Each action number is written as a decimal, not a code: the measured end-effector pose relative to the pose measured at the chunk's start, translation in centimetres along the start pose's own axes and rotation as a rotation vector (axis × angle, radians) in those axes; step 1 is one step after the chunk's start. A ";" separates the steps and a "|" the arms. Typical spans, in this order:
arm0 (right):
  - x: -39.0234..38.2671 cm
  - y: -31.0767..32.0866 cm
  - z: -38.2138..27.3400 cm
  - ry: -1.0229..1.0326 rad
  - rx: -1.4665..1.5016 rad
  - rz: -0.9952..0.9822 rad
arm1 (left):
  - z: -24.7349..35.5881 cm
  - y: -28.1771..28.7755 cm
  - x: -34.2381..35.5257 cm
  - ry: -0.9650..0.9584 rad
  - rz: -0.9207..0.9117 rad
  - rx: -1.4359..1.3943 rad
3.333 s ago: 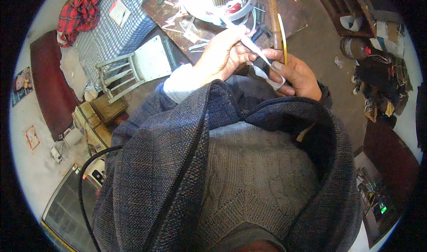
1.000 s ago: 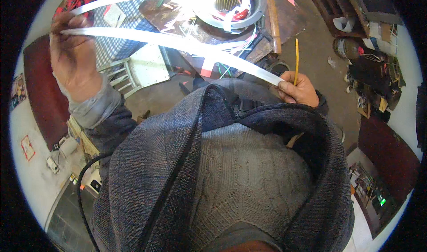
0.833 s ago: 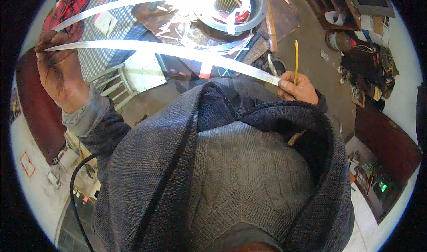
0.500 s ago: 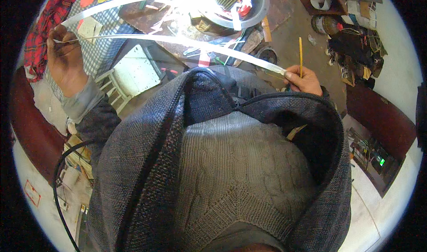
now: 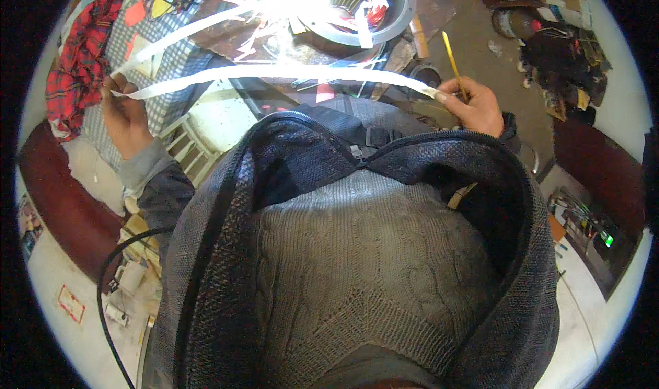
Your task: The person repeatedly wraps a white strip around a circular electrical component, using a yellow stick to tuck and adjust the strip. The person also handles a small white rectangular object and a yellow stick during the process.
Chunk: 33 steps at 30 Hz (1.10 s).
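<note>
A long white fabric-like tape (image 5: 295,74) stretches in a shallow arch between my two hands. My left hand (image 5: 128,121), at the far left, is closed with one end of it pinched at the fingertips. Another length of white tape runs from that hand up toward the glare. On the right, my right hand (image 5: 478,111) pinches the tape between thumb and finger. A thin yellow pencil-like stick (image 5: 450,54) rises from the same hand, tucked among its fingers. Beyond the tape stands a round metal motor stator (image 5: 406,21) with slots, red parts and white strips inside.
A bright lamp glare (image 5: 292,1) washes out the bench beside the stator. Paper strips and tools litter the bench. A white stool (image 5: 216,118) stands near my left arm, by a checked cloth (image 5: 180,35) and a red plaid cloth (image 5: 82,59). Dark clutter (image 5: 566,66) lies at right.
My left hand has shifted right and down, so the hands are closer together. The tape between them now turns its broad side to view. The yellow stick has tilted left.
</note>
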State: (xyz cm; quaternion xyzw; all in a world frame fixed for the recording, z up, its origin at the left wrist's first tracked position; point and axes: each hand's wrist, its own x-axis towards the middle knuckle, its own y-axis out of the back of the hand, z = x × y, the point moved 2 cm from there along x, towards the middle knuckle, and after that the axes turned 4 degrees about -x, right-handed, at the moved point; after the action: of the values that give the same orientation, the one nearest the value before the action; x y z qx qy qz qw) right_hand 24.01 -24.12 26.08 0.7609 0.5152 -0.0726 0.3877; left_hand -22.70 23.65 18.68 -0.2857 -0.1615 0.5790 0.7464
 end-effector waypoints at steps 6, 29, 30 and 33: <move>3.4 -3.2 -6.8 0.680 -0.057 0.038 | -0.6 1.7 -1.6 0.209 0.107 0.105; 5.8 -7.5 -8.2 0.759 -0.024 0.101 | -16.0 -28.4 -18.4 0.769 -0.441 0.711; 5.7 -7.4 -8.1 0.723 -0.033 0.124 | -15.9 -28.4 -18.3 0.839 -0.429 0.727; 5.8 -7.4 -7.9 0.610 -0.005 0.102 | -15.2 -27.6 -17.8 0.967 -0.419 0.785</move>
State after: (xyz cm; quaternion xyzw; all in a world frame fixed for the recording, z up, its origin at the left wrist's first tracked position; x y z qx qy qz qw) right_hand 18.13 -13.40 24.74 0.7715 0.5691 0.1798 0.2204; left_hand 2.39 -1.66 25.28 -0.1827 0.3633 0.2434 0.8806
